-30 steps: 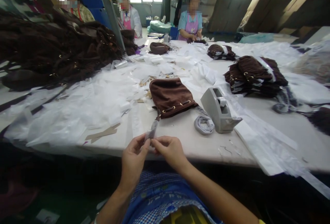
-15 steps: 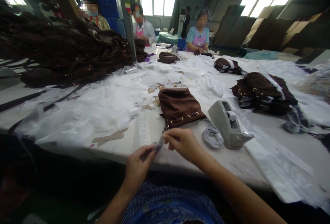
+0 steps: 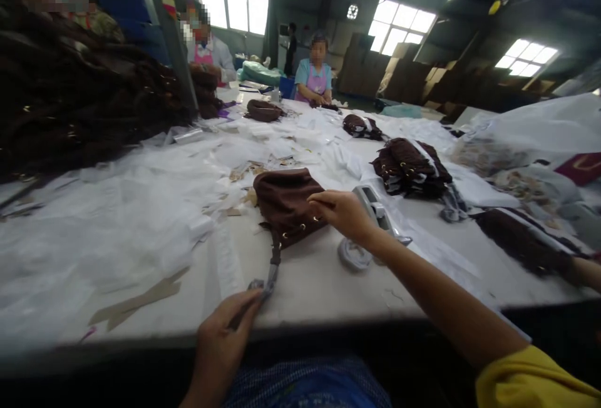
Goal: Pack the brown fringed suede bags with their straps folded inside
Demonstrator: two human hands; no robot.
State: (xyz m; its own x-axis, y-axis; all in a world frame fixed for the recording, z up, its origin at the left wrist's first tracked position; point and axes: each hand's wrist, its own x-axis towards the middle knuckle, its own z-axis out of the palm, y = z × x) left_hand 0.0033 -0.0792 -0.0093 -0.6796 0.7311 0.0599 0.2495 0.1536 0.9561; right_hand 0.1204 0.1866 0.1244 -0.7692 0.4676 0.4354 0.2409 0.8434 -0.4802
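A brown drawstring bag (image 3: 288, 201) with gold eyelets lies on the table in front of me. Its strap (image 3: 271, 276), wrapped in greyish film toward the end, runs down to my left hand (image 3: 228, 336), whose thumb and fingers pinch it near the table edge. My right hand (image 3: 345, 214) is over the bag's right side, fingers drawn together; whether they hold anything is hidden. Just beyond that hand stands a grey tape dispenser (image 3: 374, 204), partly covered by it. Below my right forearm rests a coiled wrapped strap (image 3: 354, 254).
Clear plastic bags (image 3: 136, 233) cover the left of the table, with brown card strips (image 3: 141, 300) nearer me. Stacked brown bags (image 3: 410, 167) lie at right. Another person's hand (image 3: 586, 271) touches a brown bundle (image 3: 526, 242) at far right. Co-workers (image 3: 315, 73) are across the table.
My right hand has left the strap end and moved up and right, over the bag's side. My left hand still pinches the strap. The view has turned right, showing another person's hand.
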